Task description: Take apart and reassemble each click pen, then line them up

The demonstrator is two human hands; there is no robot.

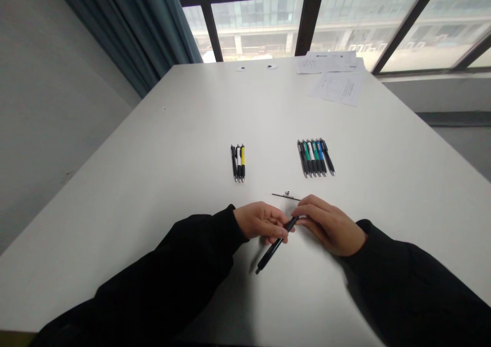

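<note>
Black pen (274,250) slanting between both hands, gripped: left hand (261,222) with fingers curled round the barrel, right hand (326,225) pinching the upper end with its fingertips (301,219). Just beyond lie a thin ink refill (286,197) and a small metal part (287,193) — then three pens (238,163) and six pens (315,157) side by side on the white table (153,183) — loose papers (337,87) at the far edge

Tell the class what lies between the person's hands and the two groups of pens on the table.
The head view shows a thin pen refill and a small metal piece lying on the white table.
</note>
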